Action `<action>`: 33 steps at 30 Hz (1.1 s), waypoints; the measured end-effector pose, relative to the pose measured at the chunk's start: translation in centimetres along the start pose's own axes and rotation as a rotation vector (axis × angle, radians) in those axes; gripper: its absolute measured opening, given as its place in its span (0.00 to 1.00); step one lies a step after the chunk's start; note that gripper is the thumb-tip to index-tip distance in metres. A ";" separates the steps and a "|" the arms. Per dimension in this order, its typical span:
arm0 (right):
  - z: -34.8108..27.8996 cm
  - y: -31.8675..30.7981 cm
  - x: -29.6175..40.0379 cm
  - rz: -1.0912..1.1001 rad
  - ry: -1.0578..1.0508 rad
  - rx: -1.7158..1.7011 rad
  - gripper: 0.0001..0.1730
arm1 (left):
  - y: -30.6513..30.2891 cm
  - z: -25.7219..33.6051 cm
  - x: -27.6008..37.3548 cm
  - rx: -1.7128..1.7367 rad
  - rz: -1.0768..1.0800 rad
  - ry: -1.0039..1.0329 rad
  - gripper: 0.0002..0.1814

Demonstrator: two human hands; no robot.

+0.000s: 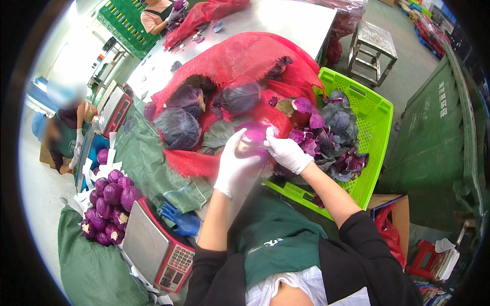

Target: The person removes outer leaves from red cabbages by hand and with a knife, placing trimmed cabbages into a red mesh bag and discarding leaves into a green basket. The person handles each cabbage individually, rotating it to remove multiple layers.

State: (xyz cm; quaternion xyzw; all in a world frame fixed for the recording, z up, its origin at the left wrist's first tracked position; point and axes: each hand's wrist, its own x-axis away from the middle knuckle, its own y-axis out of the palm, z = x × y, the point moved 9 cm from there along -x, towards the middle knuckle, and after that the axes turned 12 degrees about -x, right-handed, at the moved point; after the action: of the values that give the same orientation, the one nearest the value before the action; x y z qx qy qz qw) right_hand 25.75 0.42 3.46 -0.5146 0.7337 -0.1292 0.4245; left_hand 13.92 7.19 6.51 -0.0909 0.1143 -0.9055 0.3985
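Note:
My left hand (234, 162), in a white glove, holds a red cabbage (252, 134) from its left side, with the pale stem end towards me. On the cabbage's right, my gloved right hand (287, 150) grips a thin blade, probably a knife, that lies across the stem end; its handle is hidden in the fingers. Beyond both hands a red mesh sack (245, 53) lies open on the metal table (298, 19), with several dark, untrimmed red cabbages (178, 128) at its mouth. Loose purple leaves (340, 118) fill much of a lime-green plastic crate (377, 114) at the right.
Peeled red cabbages (112, 194) are piled at the left beside a digital scale (147, 243) and a green woven sack (95, 260). A co-worker (155, 17) stands across the table; others stand at far left. A green bin (432, 134) and a metal stool (375, 42) are at right.

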 end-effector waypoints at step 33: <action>2.4 0.9 -1.1 0.093 -0.047 -0.140 0.14 | -1.5 -2.3 -0.5 0.201 -0.026 0.054 0.48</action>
State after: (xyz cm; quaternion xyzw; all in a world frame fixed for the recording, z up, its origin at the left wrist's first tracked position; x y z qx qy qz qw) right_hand 27.08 2.35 2.03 -0.5111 0.7539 -0.0457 0.4103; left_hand 12.63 8.85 4.64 -0.0278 0.0325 -0.9196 0.3904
